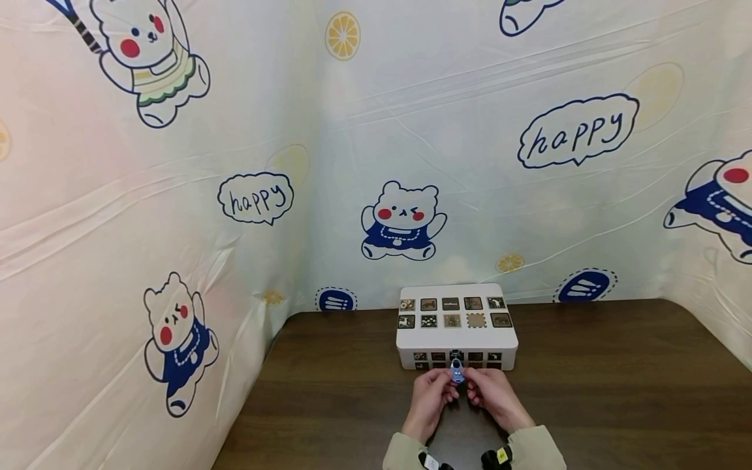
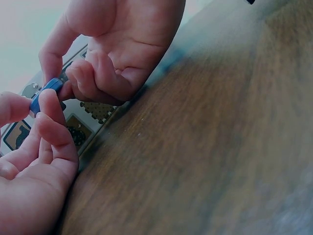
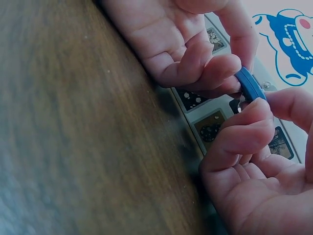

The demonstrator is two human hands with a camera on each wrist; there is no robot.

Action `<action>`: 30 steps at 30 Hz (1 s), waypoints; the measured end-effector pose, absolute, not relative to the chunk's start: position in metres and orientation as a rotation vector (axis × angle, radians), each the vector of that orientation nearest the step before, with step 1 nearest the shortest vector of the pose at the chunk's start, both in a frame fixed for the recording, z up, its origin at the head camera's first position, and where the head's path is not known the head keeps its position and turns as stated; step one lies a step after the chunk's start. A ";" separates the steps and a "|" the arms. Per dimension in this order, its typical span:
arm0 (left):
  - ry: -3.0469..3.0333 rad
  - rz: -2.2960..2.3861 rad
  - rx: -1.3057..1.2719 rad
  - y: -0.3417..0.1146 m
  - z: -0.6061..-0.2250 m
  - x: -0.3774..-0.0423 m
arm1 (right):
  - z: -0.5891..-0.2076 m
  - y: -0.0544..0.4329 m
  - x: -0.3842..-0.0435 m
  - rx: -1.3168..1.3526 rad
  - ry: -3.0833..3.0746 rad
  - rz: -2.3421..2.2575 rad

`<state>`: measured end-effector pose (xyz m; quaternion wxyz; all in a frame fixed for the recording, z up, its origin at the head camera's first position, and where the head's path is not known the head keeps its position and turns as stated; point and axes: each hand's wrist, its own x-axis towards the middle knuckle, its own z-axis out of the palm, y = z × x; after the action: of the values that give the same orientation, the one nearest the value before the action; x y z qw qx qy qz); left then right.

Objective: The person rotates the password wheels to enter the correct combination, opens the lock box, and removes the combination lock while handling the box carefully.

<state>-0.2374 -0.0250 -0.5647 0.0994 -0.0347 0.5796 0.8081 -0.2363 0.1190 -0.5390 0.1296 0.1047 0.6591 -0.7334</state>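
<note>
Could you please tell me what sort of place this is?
Probably a small screened-off work spot: a cartoon-print sheet stands behind and beside a wood-grain table, which bears a white box.

In front of me and on both sides hangs a pale, creased sheet (image 1: 352, 130) printed with cartoon bears (image 1: 403, 222), "happy" speech bubbles (image 1: 578, 130) and orange slices (image 1: 343, 36), meeting my dark wood-grain counter (image 1: 335, 372).
</note>
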 end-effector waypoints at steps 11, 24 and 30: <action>1.711 2.389 -0.103 -0.025 -0.565 -0.238 | -0.539 0.119 -0.236 0.311 1.929 -2.130; 1.714 2.384 -0.106 -0.025 -0.564 -0.237 | -0.539 0.119 -0.237 0.309 1.924 -2.136; 1.713 2.385 -0.103 -0.026 -0.564 -0.236 | -0.539 0.120 -0.236 0.284 1.923 -2.142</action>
<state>-0.2365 -0.0257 -0.5640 0.1016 -0.0350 0.5801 0.8074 -0.2361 0.1202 -0.5387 0.1241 0.0974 0.6597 -0.7348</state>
